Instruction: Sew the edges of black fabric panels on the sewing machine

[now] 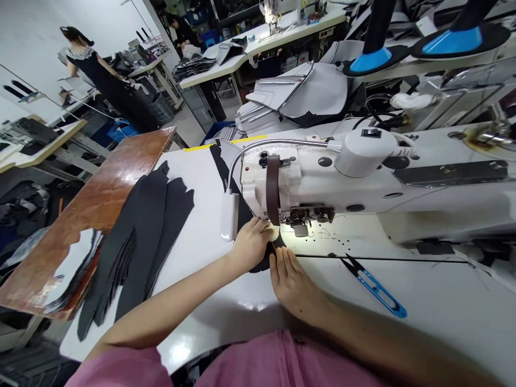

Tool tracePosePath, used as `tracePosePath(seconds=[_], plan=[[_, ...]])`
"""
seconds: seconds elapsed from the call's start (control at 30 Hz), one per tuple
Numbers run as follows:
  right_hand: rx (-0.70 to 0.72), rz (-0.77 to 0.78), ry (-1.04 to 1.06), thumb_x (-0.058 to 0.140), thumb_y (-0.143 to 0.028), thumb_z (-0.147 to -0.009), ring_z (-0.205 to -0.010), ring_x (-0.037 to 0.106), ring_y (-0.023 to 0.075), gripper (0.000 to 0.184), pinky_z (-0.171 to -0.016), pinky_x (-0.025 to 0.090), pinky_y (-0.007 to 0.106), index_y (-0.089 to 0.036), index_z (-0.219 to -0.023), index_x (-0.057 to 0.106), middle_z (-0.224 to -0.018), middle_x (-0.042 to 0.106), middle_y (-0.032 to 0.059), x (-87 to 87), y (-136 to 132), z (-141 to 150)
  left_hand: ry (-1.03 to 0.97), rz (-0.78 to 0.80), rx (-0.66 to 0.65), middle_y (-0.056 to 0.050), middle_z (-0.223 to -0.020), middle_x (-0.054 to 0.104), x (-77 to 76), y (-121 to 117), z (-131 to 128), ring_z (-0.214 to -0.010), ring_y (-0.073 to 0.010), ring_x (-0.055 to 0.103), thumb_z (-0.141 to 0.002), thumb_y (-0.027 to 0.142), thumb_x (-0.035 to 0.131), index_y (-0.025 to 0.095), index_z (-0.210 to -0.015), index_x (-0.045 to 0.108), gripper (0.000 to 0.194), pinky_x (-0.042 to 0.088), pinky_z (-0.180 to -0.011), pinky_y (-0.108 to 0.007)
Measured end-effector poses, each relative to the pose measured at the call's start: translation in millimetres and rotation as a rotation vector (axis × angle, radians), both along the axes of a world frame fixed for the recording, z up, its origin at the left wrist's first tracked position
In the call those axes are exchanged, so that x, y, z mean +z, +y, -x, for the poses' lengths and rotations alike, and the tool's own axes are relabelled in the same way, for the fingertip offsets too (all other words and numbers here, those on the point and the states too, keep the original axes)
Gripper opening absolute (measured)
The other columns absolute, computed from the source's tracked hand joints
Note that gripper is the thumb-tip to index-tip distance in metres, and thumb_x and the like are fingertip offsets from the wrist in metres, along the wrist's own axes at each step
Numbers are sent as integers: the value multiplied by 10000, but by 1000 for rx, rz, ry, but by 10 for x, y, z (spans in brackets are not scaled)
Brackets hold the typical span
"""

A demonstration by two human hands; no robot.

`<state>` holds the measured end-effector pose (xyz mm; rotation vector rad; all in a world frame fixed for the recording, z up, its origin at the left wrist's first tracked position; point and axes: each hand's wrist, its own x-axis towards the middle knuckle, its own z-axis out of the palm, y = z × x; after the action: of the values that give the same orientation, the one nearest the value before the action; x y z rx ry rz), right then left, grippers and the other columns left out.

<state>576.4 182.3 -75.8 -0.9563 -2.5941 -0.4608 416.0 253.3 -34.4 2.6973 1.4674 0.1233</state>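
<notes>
Item, at the machine: one dark leather piece (264, 262) lying on the worktop (205, 204), its edge at the presser foot (300, 228) of a white sewing machine (355, 188). My hands and the foot cover the line where a seam would run, so I cannot tell whether any stitching is in it.

Item: my left hand (252, 244), open, fingers close together, laid on the piece just before the foot, pinching nothing.

Item: my right hand (292, 285), open, fingers a little spread, flat on the near part of the piece, also not gripping.

Item, off to my left: long dark leather panels (155, 231) in an overlapping pile, count hidden, none at the needle. They lie well apart from the machine, beside a reddish-brown board (108, 193).

Item, to my right: blue-handled thread snips (374, 287) on the worktop, near my right hand.

Room: bare worktop lies between the panels and the machine, and around the snips. A gooseneck lamp (229, 220) hangs just beside my left hand, narrowing that side. The worktop's front edge runs close against my body.
</notes>
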Motion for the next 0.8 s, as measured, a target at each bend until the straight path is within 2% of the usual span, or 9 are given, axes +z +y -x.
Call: tracePosePath(seconds=[0.1, 0.2, 0.33, 0.43, 0.6, 0.8], plan=[[7, 74, 24, 384, -38, -832, -1075, 596, 298, 396, -1024, 416, 483, 69, -1169, 562, -1138, 611, 275, 18, -52, -46, -46, -46, -60, -81, -982, 634, -1, 22, 95, -926, -214, 527, -897, 95, 406, 192, -901, 667, 279, 431, -820, -358], [73, 167, 67, 409, -45, -846, -1180, 530, 279, 362, -1085, 378, 434, 25, -1149, 596, -1237, 571, 233, 10, 36, -83, -39, -25, -99, -75, -899, 646, 0, 95, 108, -881, -208, 536, -892, 78, 410, 180, -872, 676, 286, 409, -777, -339], [276, 255, 112, 458, -217, -932, -1352, 345, 270, 425, -1124, 335, 420, 7, -1291, 500, -1392, 449, 217, -58, 224, -155, 3, -13, -109, -81, -818, 632, 2, 178, 56, -838, -207, 542, -902, 99, 430, 146, -788, 665, 266, 396, -750, -329], [350, 324, 82, 455, -369, -952, -1380, 293, 281, 556, -1140, 297, 456, -3, -1368, 414, -1421, 415, 212, -85, 322, -191, 27, -25, -114, -79, -802, 626, -5, 216, 31, -810, -198, 543, -932, 125, 397, 141, -797, 660, 295, 394, -743, -321], [315, 379, 83, 450, -566, -908, -1373, 296, 320, 778, -1142, 276, 463, 35, -1393, 355, -1444, 358, 252, -88, 373, -95, 76, -87, -188, -62, -748, 614, -23, 263, 49, -729, -178, 536, -942, 121, 361, 132, -791, 628, 307, 382, -685, -304], [179, 459, 84, 473, -700, -819, -1337, 332, 385, 953, -1128, 271, 511, 85, -1351, 386, -1394, 390, 308, -114, 343, 168, 136, -161, -270, -44, -702, 586, -103, 311, 90, -674, -164, 522, -900, 67, 395, 139, -738, 568, 248, 380, -640, -298]])
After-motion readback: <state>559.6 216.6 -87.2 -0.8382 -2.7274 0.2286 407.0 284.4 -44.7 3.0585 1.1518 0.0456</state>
